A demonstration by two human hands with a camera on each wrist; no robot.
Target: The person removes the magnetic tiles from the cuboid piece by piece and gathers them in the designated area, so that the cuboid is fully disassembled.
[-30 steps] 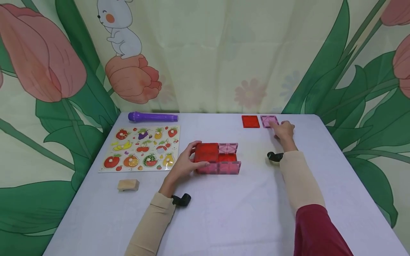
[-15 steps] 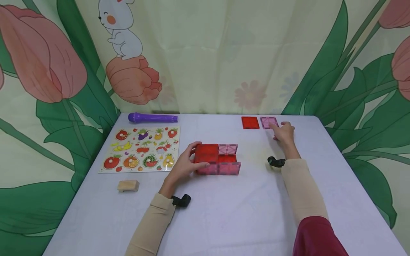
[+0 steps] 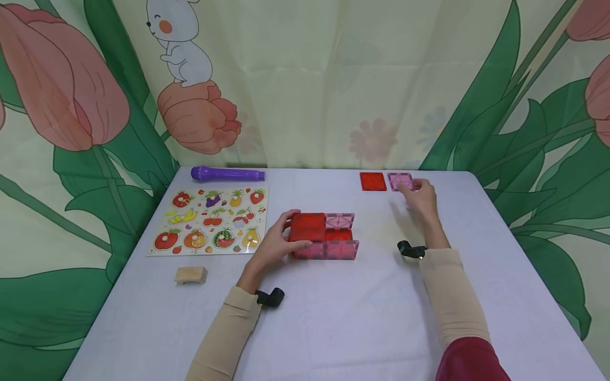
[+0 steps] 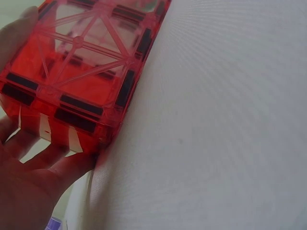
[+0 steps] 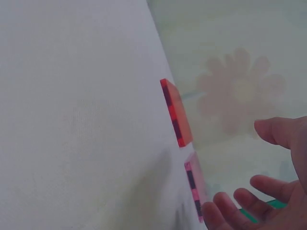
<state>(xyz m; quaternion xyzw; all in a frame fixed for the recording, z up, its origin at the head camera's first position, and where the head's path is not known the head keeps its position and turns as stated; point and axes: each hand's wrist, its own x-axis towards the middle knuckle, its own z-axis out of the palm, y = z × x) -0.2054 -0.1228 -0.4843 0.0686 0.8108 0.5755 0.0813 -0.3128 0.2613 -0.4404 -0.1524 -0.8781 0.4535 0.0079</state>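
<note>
A box built of red and pink magnetic tiles (image 3: 307, 227) stands mid-table, with a lower part on its right side whose top is uncovered. My left hand (image 3: 275, 243) holds its left end, thumb along the near side; in the left wrist view the fingers (image 4: 72, 167) lie against the red end wall. At the back right, a pink magnetic tile (image 3: 398, 181) lies flat beside a red magnetic tile (image 3: 373, 181). Over the pink tile's right edge hovers my right hand (image 3: 421, 201). The right wrist view shows its fingers (image 5: 254, 203) spread and loosely bent, with nothing between them.
Left of the box lies a fruit picture board (image 3: 209, 222). Behind it is a purple toy microphone (image 3: 229, 174), and in front a small wooden block (image 3: 190, 275). The white table (image 3: 343, 317) ends at a printed curtain (image 3: 305, 95).
My right hand has turned slightly and its wrist has drawn a little toward me, while its fingertips stay near the pink tile. The left hand and the box hold still.
</note>
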